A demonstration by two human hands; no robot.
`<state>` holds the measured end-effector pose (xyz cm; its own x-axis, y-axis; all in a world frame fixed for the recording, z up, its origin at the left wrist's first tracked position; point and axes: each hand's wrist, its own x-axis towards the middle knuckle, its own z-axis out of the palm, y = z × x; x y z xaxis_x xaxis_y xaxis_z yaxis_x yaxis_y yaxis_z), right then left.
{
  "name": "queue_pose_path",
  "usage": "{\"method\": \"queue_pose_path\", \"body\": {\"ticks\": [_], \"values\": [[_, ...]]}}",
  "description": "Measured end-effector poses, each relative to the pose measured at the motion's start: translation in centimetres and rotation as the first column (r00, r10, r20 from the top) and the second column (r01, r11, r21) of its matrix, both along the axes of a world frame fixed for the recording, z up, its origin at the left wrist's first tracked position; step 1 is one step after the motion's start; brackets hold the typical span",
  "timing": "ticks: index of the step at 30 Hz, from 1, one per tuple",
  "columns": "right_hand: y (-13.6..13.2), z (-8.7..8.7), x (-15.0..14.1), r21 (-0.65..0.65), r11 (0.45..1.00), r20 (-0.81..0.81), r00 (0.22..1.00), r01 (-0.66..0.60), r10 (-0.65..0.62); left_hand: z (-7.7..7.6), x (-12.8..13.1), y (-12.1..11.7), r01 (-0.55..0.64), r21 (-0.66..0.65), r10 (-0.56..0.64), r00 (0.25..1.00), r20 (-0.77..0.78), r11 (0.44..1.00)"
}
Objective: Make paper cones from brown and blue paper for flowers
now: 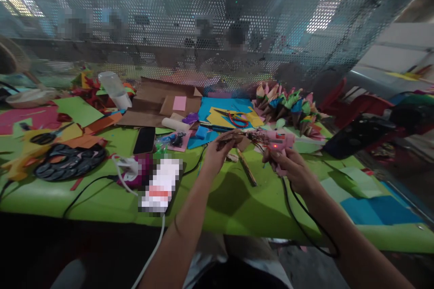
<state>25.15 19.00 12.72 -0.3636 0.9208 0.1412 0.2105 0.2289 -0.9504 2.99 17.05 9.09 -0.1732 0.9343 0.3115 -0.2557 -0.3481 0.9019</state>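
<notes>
A pink hot glue gun (pixel 284 139) with a small red light is gripped in my right hand (pixel 295 168), its nozzle pointing left. My left hand (pixel 217 154) is closed on a small brown piece (pixel 234 136), which looks like paper or card; its exact shape is blurred. The nozzle end is close to this piece, and I cannot tell whether they touch. Below the hands a thin brown stick (pixel 248 169) lies on the green table cover (pixel 233 207). A black cord (pixel 291 207) hangs from the glue gun past my right forearm.
On the left lie a phone (pixel 162 185) on a white cable, a black palette (pixel 69 161) and a yellow glue gun (pixel 25 151). Scissors with red and yellow handles (pixel 237 118) rest on coloured paper. Paper flowers (pixel 288 101) stand behind, before a perforated metal screen (pixel 217 54).
</notes>
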Motion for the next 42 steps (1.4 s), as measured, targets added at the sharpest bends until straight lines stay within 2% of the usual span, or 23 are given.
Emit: {"method": "queue_pose_path", "body": {"ticks": [6,10,13,16,20,26,29,36,42], "values": [[-0.3,0.4,0.2,-0.129,0.991,-0.229,0.973,-0.044,0.014,0.1,0.3,0.4,0.007,-0.014,-0.006,0.997,0.075,1.000],[0.0,0.9,0.7,-0.194,0.981,-0.314,0.948,-0.017,-0.045,0.0,0.2,0.5,-0.016,-0.020,0.017,0.997,0.075,1.000],[0.6,1.1,2.3,-0.181,0.980,-0.295,0.946,0.084,-0.136,0.2,0.0,0.4,-0.063,-0.032,0.065,0.996,0.068,0.998],[1.0,1.0,5.3,-0.104,0.972,-0.265,0.936,0.213,-0.233,0.4,-0.1,0.5,-0.105,-0.026,0.106,0.994,0.039,0.994],[1.0,0.5,9.6,-0.061,0.920,-0.162,0.905,0.387,-0.392,0.7,-0.1,0.5,-0.136,-0.028,0.137,0.991,0.002,0.990],[0.6,-1.3,13.2,-0.087,0.877,-0.068,0.875,0.473,-0.479,1.1,-0.1,0.4,-0.167,-0.045,0.165,0.985,-0.043,0.985],[0.7,-2.1,13.8,-0.116,0.860,-0.076,0.859,0.497,-0.507,1.2,-0.1,0.3,-0.178,-0.053,0.176,0.983,-0.046,0.983],[1.9,-3.6,12.8,-0.166,0.873,-0.072,0.877,0.459,-0.475,1.3,-0.2,0.3,-0.166,-0.071,0.162,0.985,-0.055,0.984],[2.4,-4.7,11.7,-0.205,0.879,0.025,0.900,0.430,-0.435,1.1,-0.2,0.3,-0.149,-0.060,0.147,0.988,-0.045,0.987]]}}
